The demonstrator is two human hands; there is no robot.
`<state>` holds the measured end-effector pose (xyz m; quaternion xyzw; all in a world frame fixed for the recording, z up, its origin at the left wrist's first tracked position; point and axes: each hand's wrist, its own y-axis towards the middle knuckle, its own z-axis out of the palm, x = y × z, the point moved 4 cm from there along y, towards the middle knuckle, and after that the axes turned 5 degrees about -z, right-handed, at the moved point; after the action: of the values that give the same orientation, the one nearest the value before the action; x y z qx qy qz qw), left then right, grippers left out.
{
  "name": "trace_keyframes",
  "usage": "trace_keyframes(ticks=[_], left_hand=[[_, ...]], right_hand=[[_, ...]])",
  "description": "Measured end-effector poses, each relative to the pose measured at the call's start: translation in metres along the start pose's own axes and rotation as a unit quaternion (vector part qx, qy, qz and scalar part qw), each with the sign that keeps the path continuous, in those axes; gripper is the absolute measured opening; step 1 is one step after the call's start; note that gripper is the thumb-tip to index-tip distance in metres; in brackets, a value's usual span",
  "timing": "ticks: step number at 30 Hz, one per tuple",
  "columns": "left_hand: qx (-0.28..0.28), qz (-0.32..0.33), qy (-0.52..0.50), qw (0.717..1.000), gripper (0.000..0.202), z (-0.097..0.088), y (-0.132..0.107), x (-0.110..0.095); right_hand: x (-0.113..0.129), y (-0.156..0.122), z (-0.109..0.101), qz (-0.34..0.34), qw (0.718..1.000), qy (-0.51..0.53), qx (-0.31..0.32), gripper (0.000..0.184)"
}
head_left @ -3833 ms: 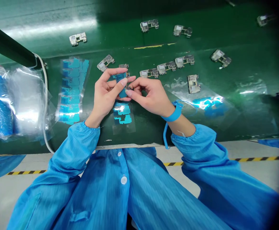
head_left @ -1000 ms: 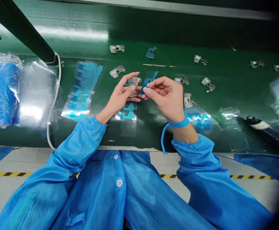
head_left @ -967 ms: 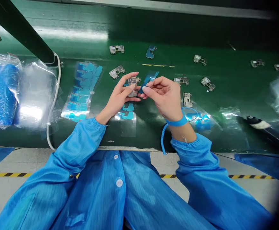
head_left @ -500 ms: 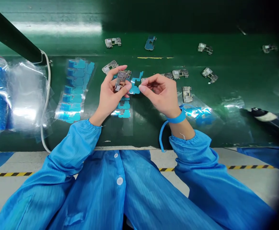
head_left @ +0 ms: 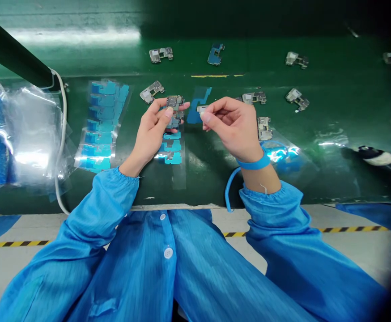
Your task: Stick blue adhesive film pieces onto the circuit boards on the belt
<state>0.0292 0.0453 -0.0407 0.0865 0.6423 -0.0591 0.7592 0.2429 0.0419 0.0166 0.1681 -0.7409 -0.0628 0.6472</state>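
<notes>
**A:** What's moved since the earlier frame?

**B:** The hands have parted. The right hand has drawn back from the left hand, and a translucent dark-blue film strip now sits in the gap, apparently flat on the green bench.

**A:** What's the left hand holding?

**B:** A small metal-shielded circuit board, gripped in curled fingers above the palm, with a blue piece at its lower end.

**A:** And the right?

**B:** It's in a narrow pinch, thumb and forefinger closed on a small pale piece. It's too small to identify from here, though it might be a bit of backing.

**A:** What's around them?

**B:** To the left lies a clear sheet of cyan stickers. Just below the left hand is a shorter clear strip of cyan stickers. More metal circuit boards are scattered beyond the hands. A blue wrist strap circles the right wrist, with its coiled blue cord hanging down.
</notes>
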Motion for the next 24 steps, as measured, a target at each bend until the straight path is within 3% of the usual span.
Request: trace_keyframes(ticks=[7,14,24], left_hand=[[0.015,-0.058,-0.007,0.998,0.070,0.007,-0.007,-0.012],[0.025,-0.122,-0.024,0.992,0.051,0.016,-0.012,-0.022],[0.025,-0.166,-0.012,0.986,0.051,0.019,-0.019,-0.035]], right_hand=[[0.002,-0.004,0.009,0.033,0.999,0.032,0.021,0.053],[-0.001,-0.012,0.019,0.041,0.996,0.030,0.072,0.048],[-0.004,-0.013,0.021,0.039,0.997,0.015,0.065,0.050]])
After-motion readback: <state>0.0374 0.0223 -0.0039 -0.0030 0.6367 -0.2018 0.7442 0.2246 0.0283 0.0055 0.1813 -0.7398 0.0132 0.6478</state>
